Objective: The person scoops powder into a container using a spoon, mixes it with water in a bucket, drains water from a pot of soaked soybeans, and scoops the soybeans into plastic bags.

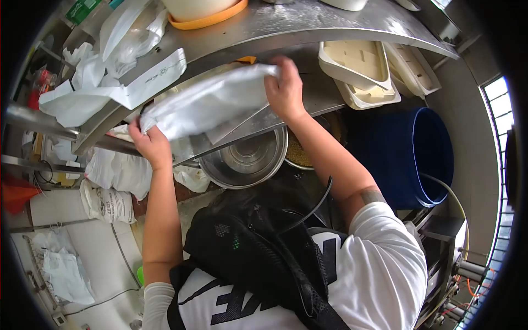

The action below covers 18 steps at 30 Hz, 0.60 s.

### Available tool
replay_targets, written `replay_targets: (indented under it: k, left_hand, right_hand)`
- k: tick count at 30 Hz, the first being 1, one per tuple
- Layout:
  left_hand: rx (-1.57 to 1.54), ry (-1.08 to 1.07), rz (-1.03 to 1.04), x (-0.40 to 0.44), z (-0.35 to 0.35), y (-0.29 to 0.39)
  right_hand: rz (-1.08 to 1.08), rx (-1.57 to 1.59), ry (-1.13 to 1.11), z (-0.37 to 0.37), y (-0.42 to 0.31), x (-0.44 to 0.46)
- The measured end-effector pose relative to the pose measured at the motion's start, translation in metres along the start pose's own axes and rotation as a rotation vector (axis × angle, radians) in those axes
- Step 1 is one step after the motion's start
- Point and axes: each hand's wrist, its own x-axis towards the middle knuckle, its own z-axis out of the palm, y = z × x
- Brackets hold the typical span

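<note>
A white plastic bag (212, 102), blurred by motion, is stretched between both hands over a metal shelf below the steel table. My left hand (152, 144) grips its lower left end, fingers closed on the plastic. At the bag's upper right end, my right hand (285, 88) pinches the edge between thumb and fingers. Beneath the shelf edge sits a round metal basin (245, 157).
The steel table (264, 25) curves across the top, with a crumpled white bag (137, 88) at its left. Stacked cream trays (357, 63) stand right of the hands. A blue barrel (385, 157) is at the right, and a printed sack (108, 203) lies at lower left.
</note>
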Motion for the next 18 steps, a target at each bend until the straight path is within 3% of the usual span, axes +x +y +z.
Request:
replay_targets:
  k: [2,3,4,6,7,9,11,12,14,16,18]
  left_hand:
    - [0.133,0.022,0.374,-0.006,0.005,-0.01]
    - [0.255,-0.272,0.288,-0.011,0.01,-0.031]
    - [0.448,-0.521,0.164,-0.023,0.019,-0.075]
    - [0.537,-0.734,-0.204,-0.038,0.023,-0.109]
    - [0.524,-0.691,-0.22,-0.037,0.021,-0.113]
    - [0.509,-0.654,-0.243,-0.029,0.021,-0.124]
    - [0.461,-0.425,-0.16,-0.005,0.018,-0.129]
    - [0.365,-0.365,-0.191,0.013,0.011,-0.095]
    - [0.177,-0.299,-0.263,0.038,0.004,-0.072]
    - [0.141,-0.227,-0.125,0.043,0.012,-0.102]
    - [0.065,-0.302,-0.174,0.032,0.02,-0.112]
  right_hand:
    - [-0.08,0.017,0.185,0.041,0.0,0.001]
    - [-0.204,-0.18,-0.091,0.054,0.018,-0.005]
    - [0.032,-0.408,-0.554,0.075,0.046,-0.02]
    - [0.132,-0.408,-0.775,0.099,0.11,-0.064]
    - [0.138,-0.413,-0.774,0.105,0.112,-0.065]
    - [0.213,-0.365,-0.525,0.117,0.117,-0.064]
    - [0.198,-0.336,-0.444,0.117,0.089,-0.037]
    - [0.175,-0.307,-0.357,0.114,0.072,-0.018]
    - [0.162,-0.373,-0.333,0.119,0.047,0.01]
    - [0.157,-0.445,-0.307,0.14,0.056,0.024]
    - [0.152,-0.541,-0.5,0.16,0.086,0.023]
